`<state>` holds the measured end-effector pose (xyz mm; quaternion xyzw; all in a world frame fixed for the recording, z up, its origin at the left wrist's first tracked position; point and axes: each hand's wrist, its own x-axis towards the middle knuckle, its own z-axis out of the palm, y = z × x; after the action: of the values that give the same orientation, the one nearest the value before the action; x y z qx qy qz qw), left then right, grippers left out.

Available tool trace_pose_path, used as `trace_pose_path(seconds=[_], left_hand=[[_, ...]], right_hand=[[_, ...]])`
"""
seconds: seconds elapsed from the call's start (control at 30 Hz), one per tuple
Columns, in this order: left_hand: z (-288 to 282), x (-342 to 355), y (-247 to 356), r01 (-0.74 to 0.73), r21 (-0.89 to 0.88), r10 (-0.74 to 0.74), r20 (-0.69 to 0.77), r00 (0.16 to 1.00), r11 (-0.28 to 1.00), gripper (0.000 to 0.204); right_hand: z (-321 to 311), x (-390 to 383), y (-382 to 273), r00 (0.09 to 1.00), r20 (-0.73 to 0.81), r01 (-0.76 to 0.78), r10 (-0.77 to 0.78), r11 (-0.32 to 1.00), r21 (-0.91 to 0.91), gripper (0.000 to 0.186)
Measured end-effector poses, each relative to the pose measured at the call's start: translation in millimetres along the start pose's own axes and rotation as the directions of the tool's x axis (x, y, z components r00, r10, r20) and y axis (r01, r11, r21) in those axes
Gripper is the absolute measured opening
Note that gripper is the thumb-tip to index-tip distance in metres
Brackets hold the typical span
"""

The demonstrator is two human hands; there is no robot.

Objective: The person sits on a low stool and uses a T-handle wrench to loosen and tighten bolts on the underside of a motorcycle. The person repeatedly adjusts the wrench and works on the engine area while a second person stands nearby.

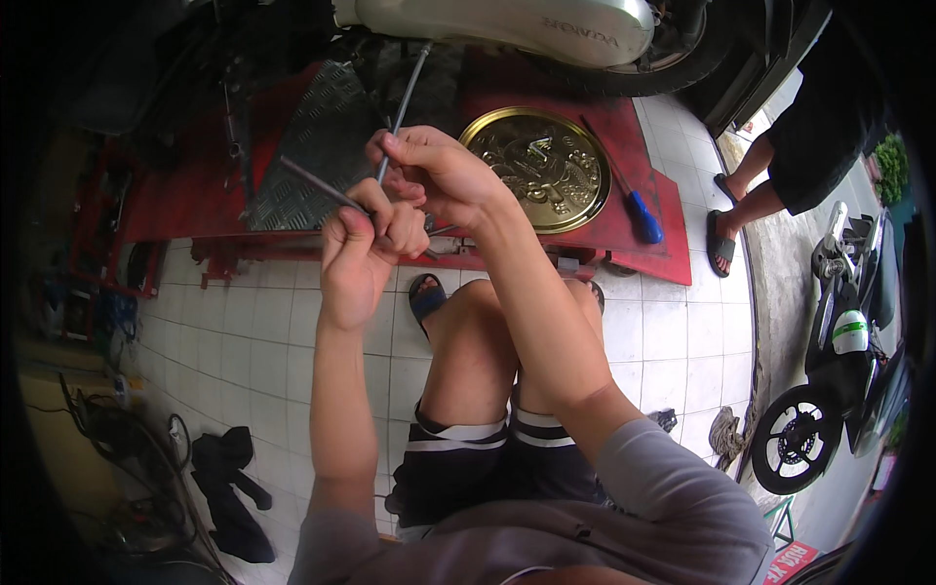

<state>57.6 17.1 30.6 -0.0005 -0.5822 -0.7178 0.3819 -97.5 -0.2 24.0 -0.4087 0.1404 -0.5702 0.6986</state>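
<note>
Though in left hand (367, 242), bar (314, 179) part-hidden.

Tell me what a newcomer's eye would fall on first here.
The round gold tray would catch it first, right of centre on the red platform, with a blue-handled screwdriver beside it. Next, left of centre, come the left hand closed on a dark bar and the right hand holding a slim rod.

Screwdriver (643, 214) on platform (667, 246), right of tray (546, 207)
</note>
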Motion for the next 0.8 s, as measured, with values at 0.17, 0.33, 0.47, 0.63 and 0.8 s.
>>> trace_pose_path(seconds=[0.17,0.33,0.47,0.63,0.8], left_hand=[[0,-6,7,0.018,0.160,-0.007,-0.069,0.998,0.987,0.039],[26,-13,5,0.109,0.457,0.018,-0.264,0.964,0.883,0.037],[9,-9,6,0.206,0.512,-0.027,-0.334,0.942,0.834,0.031],[-14,65,-35,0.342,0.815,-0.301,-0.216,0.929,0.468,0.026],[-42,109,-124,0.140,0.987,-0.208,-0.122,0.971,0.075,0.018]], right_hand=[[11,1,-1,0.994,-0.107,-0.030,0.027,0.999,-0.025,0.032],[14,-22,-19,0.957,-0.272,-0.160,0.102,0.967,-0.201,0.029],[12,-60,-44,0.886,-0.421,-0.333,0.196,0.900,-0.282,0.030],[-22,-129,-74,0.782,-0.602,-0.592,0.163,0.500,-0.632,0.034],[-46,-199,-100,0.728,-0.616,-0.660,-0.299,-0.065,-0.748,0.023]])
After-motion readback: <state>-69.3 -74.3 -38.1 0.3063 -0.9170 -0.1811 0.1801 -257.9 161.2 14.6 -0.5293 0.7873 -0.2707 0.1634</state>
